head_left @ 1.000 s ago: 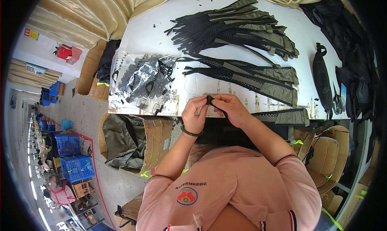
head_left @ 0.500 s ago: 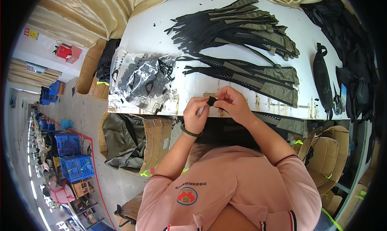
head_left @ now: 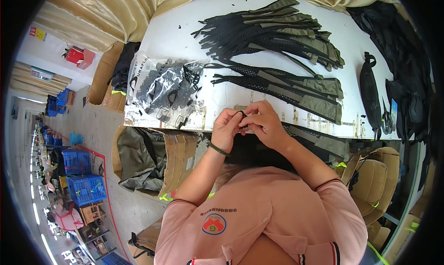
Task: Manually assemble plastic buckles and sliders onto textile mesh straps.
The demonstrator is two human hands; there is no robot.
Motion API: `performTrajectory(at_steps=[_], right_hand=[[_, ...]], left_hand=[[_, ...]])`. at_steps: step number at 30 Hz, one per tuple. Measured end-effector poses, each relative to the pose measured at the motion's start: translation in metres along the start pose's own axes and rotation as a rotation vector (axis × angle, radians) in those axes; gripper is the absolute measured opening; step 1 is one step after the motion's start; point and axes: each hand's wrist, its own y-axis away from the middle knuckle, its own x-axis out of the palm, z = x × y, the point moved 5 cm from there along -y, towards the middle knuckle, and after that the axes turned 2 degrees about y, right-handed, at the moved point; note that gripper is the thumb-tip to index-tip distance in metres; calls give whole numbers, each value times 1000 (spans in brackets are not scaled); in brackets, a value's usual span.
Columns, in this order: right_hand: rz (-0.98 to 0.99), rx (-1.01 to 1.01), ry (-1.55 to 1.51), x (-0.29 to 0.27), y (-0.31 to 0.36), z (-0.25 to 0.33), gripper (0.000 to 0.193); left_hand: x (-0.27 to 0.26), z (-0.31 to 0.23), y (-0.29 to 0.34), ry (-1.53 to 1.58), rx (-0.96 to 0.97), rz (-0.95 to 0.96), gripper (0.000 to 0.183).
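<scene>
At the front edge of the white table, my left hand [head_left: 225, 128] and my right hand [head_left: 266, 125] meet with pinched fingers. Both hold a small black piece [head_left: 243, 114], mostly covered by the fingers, so its exact kind is hidden. Just beyond lie a few black mesh and olive fabric panels [head_left: 319, 103] with narrow black straps. More such panels [head_left: 277, 31] are heaped farther back. To the left, a transparent plastic bag [head_left: 159, 87] holds many small black plastic buckles, some of them loose near its opening.
Black bags and fabric [head_left: 402, 70] line the table's right side, beside a long black pouch [head_left: 369, 96]. Open cardboard boxes stand below, one with olive fabric [head_left: 143, 161] at left, another box [head_left: 377, 181] at right. Blue crates [head_left: 87, 189] sit farther left.
My fingers have closed further over the black piece, which now shows less. The right hand has shifted slightly left and inward against the left hand.
</scene>
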Motion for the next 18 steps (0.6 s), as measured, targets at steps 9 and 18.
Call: performTrajectory(at_steps=[9, 18], right_hand=[[151, 799, -697, 23, 23, -36, 24], [70, 956, -860, 24, 26, -37, 26]], left_hand=[[-2, -6, 2, -223, 183, -113, 6], [6, -12, 14, -481, 354, 14, 7]])
